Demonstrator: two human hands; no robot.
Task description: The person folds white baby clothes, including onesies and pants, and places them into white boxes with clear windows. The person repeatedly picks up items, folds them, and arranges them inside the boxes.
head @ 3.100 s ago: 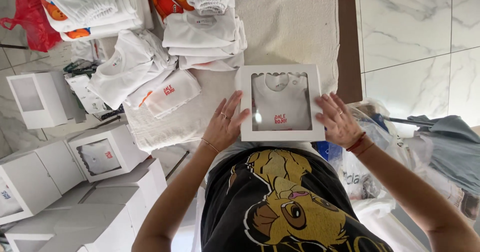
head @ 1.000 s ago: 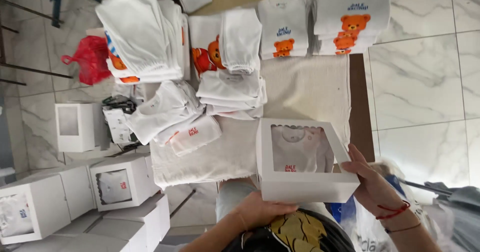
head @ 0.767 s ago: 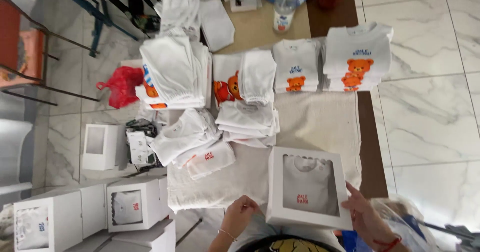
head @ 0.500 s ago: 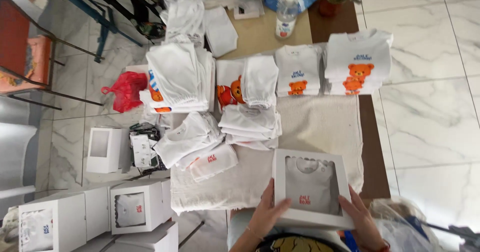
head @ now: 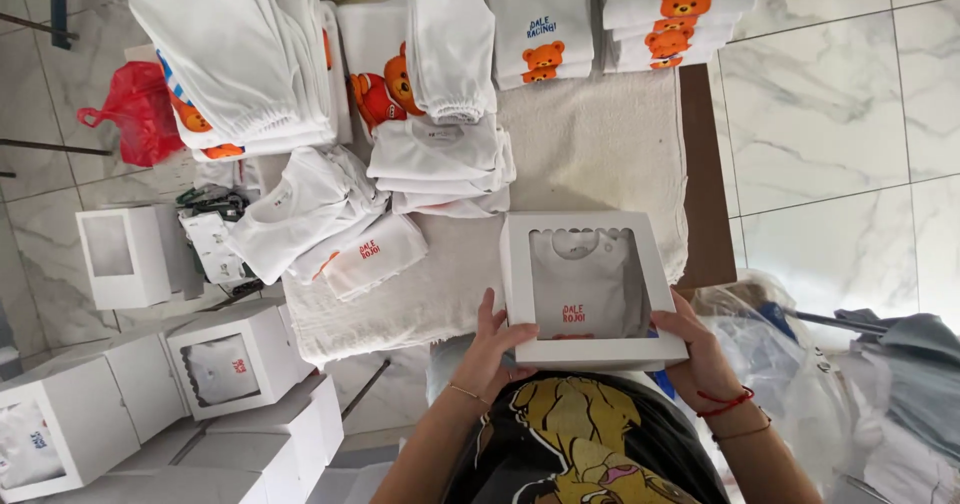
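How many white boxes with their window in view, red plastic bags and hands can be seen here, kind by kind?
White window boxes: 4, the held box and three on the left
Red plastic bag: 1
Hands: 2, left hand and right hand
Total: 7

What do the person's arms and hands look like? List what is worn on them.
Both forearms are bare, with no sleeves showing. The left hand has a thin bracelet at the wrist. The right hand has a red string bracelet at the wrist, with a second thin band just behind it. No gloves or rings show.
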